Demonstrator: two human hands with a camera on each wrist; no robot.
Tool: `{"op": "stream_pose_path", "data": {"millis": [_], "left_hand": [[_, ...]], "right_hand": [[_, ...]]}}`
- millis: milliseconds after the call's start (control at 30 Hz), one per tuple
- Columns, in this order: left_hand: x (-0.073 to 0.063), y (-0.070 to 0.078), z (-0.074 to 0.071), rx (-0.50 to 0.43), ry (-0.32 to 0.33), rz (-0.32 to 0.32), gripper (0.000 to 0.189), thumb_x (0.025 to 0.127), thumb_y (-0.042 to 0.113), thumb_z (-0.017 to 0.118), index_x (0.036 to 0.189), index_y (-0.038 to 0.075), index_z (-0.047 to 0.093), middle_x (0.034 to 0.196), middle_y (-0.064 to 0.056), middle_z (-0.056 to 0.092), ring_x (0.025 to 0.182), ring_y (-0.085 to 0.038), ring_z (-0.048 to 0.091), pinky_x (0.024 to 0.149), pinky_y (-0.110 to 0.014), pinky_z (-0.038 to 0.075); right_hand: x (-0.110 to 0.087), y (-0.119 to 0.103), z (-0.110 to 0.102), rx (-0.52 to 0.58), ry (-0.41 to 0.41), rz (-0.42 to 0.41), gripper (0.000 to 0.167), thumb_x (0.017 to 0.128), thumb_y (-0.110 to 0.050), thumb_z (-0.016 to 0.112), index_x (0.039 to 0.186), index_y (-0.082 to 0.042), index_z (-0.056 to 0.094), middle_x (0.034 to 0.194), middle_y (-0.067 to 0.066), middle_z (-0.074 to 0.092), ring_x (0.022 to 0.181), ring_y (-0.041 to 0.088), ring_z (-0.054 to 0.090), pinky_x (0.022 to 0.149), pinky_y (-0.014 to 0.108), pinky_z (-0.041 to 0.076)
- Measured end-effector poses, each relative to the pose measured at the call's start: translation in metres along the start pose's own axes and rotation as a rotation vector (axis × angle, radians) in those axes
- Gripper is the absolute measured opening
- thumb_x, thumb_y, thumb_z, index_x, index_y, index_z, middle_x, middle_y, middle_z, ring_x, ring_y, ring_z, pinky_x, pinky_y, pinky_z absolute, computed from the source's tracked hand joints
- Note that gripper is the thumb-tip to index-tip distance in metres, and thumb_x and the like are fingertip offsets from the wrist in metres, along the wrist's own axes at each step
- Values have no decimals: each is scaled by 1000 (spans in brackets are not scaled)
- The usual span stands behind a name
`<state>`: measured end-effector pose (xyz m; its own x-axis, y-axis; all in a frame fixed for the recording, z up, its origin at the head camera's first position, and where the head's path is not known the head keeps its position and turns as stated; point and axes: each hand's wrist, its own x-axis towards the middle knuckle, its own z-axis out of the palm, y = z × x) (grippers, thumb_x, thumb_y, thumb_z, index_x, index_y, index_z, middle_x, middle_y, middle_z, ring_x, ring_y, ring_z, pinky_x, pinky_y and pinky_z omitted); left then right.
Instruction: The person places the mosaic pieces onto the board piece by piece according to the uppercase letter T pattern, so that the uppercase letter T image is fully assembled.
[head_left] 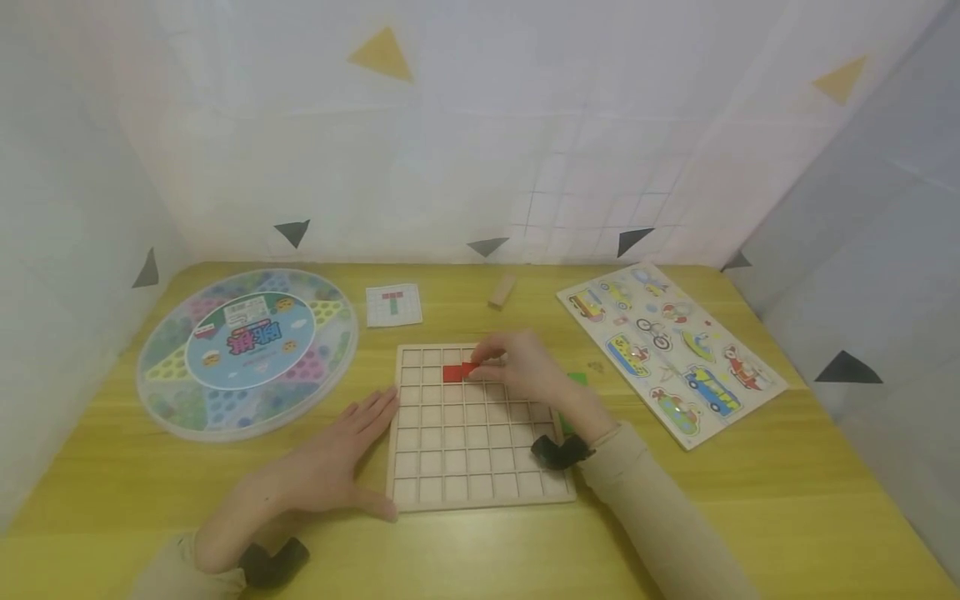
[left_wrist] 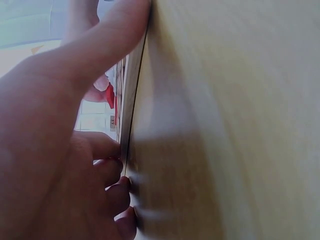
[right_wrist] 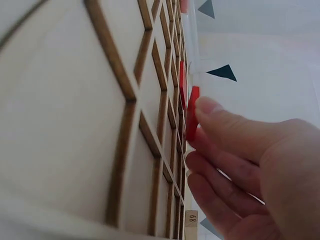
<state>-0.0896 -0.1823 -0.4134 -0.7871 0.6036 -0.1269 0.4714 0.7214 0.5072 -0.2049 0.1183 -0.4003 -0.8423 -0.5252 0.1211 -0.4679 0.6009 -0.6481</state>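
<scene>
A wooden grid board (head_left: 455, 438) lies on the table, divided into square cells. One red square tile (head_left: 452, 374) sits in a cell of an upper row. My right hand (head_left: 517, 367) pinches a second red tile (right_wrist: 193, 112) between thumb and fingers, tilted just above the board beside the first. My left hand (head_left: 330, 462) rests at the board's left edge, its fingers and thumb spread out along the frame. Some green tiles (head_left: 576, 379) show partly behind the right wrist, to the right of the board.
A round Chinese checkers game (head_left: 341, 371) lies at left. Behind the board are a pattern card (head_left: 393, 312) with a red and green T and a small wooden block (head_left: 502, 292). A vehicle picture puzzle (head_left: 671, 350) lies at right. Patterned sheets (head_left: 480, 150) surround the table.
</scene>
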Motion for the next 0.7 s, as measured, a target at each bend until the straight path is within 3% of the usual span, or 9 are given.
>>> {"op": "stream_pose_path", "data": {"millis": [467,700], "left_hand": [[0,0,0,-10,-1,-2,131,69,76,72,160,4,11,168,-12,3,154,-36,6,124,-57,10],[0,2,-2,-8,1,0,131,69,75,72,160,3,11,168,-13,4,154,-37,7,124,-57,11]], "right_hand": [[0,5,2,0,-22,44,17,85,-19,81,100,-11,77,100,-2,76,97,15,71,89,33,59],[0,4,1,-16,-22,13,18,84,-18,81,100,-10,77,99,-1,76,97,15,71,88,34,59]]}}
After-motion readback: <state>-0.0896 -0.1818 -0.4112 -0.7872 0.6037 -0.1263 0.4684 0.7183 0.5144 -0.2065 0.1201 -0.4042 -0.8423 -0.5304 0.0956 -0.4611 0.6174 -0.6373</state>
